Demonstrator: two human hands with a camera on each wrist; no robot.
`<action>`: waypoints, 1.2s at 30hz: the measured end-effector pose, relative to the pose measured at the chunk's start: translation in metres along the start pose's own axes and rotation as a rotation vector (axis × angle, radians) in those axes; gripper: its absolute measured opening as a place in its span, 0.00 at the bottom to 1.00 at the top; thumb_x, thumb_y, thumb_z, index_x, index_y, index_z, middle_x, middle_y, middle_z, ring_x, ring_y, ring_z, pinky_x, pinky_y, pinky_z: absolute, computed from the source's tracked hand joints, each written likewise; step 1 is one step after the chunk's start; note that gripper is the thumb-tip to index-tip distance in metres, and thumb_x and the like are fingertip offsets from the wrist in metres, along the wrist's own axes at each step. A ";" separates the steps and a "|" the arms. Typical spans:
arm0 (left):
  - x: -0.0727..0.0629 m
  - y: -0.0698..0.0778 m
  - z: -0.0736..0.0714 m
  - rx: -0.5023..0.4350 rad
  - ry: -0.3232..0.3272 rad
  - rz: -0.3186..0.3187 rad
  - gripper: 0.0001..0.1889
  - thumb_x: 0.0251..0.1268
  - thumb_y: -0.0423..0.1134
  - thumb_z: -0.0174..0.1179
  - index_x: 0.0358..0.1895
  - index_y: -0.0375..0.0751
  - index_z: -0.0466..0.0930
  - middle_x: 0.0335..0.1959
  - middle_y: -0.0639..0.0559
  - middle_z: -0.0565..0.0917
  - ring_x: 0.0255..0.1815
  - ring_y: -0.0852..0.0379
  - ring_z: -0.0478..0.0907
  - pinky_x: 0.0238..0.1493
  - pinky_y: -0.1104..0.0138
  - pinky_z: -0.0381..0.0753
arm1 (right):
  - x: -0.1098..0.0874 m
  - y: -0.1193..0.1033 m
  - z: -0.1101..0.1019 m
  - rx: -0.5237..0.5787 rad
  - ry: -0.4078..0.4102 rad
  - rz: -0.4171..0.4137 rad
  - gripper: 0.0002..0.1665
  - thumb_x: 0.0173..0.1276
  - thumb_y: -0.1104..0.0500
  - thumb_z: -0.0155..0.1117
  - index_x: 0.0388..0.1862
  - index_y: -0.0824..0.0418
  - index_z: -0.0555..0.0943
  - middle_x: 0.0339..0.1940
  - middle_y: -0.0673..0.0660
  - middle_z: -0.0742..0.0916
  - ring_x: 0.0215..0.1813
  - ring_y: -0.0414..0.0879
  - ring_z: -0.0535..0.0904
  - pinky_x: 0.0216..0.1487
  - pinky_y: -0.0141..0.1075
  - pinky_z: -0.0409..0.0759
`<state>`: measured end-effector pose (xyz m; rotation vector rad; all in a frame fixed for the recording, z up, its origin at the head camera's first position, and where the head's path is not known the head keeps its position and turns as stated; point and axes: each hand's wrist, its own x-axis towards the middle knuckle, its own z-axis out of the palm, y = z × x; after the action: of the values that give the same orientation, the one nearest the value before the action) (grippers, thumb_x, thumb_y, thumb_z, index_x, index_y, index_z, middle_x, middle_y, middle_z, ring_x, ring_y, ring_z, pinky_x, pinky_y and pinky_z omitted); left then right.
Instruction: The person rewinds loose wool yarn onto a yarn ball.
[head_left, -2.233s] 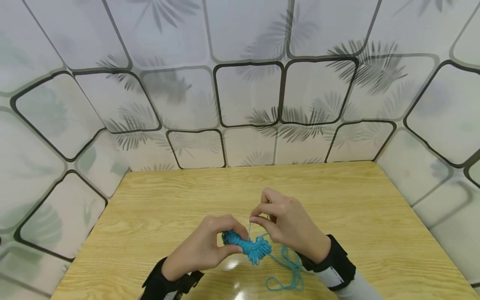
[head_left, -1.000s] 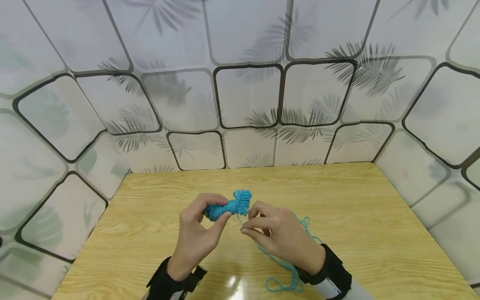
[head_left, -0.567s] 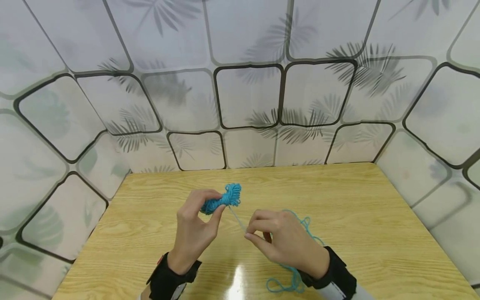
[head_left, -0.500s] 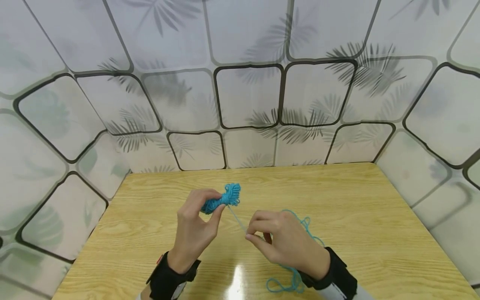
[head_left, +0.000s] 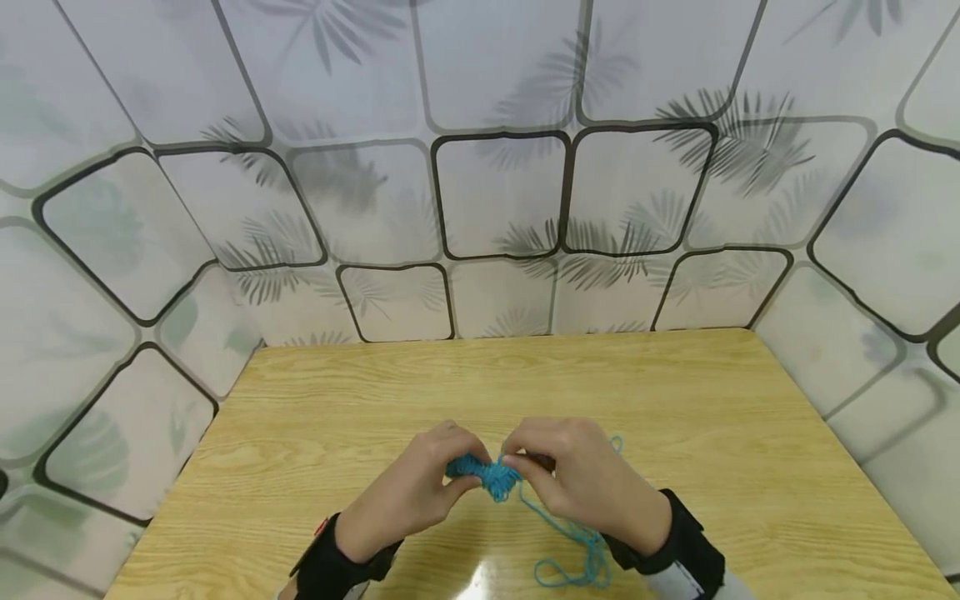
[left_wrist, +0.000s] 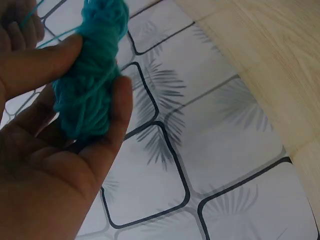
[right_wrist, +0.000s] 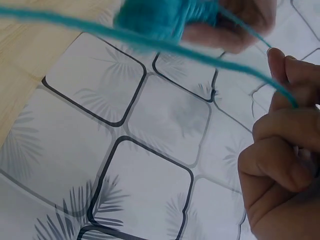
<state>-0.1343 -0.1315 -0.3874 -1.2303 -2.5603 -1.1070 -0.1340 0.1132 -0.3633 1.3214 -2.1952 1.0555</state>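
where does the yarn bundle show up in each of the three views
Head: yarn bundle below centre, between the left hand and right hand.
Left wrist: yarn bundle at upper left, its end cut off by the top edge.
Right wrist: yarn bundle at the top, near the middle, blurred and partly cut off.
Shared landmark: the left hand, gripping it in all three.

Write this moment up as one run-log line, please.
left hand: holds blue yarn bundle | right hand: pinches yarn strand | loose yarn: loops on table
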 end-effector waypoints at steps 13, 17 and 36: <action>-0.006 0.026 -0.011 -0.294 -0.112 0.166 0.14 0.63 0.30 0.72 0.47 0.47 0.80 0.44 0.56 0.85 0.46 0.64 0.83 0.46 0.68 0.84 | 0.001 0.011 0.001 -0.075 0.056 0.002 0.09 0.64 0.65 0.76 0.36 0.50 0.88 0.24 0.41 0.75 0.22 0.25 0.62 0.22 0.17 0.62; -0.006 0.031 -0.013 -0.341 -0.052 0.182 0.14 0.64 0.30 0.72 0.47 0.48 0.80 0.46 0.54 0.85 0.47 0.61 0.84 0.46 0.66 0.85 | 0.000 0.013 0.003 -0.063 0.060 0.003 0.09 0.63 0.65 0.77 0.36 0.50 0.89 0.23 0.42 0.72 0.22 0.25 0.60 0.21 0.18 0.61; 0.001 0.028 -0.010 -0.354 0.372 0.151 0.16 0.64 0.19 0.66 0.50 0.40 0.79 0.50 0.44 0.82 0.49 0.51 0.82 0.46 0.64 0.85 | 0.001 0.009 0.016 -0.051 0.037 0.024 0.07 0.62 0.66 0.77 0.33 0.54 0.89 0.24 0.43 0.80 0.23 0.27 0.64 0.23 0.19 0.65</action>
<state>-0.1173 -0.1254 -0.3632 -1.1253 -2.0251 -1.6239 -0.1408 0.1034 -0.3766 1.2471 -2.2010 1.0170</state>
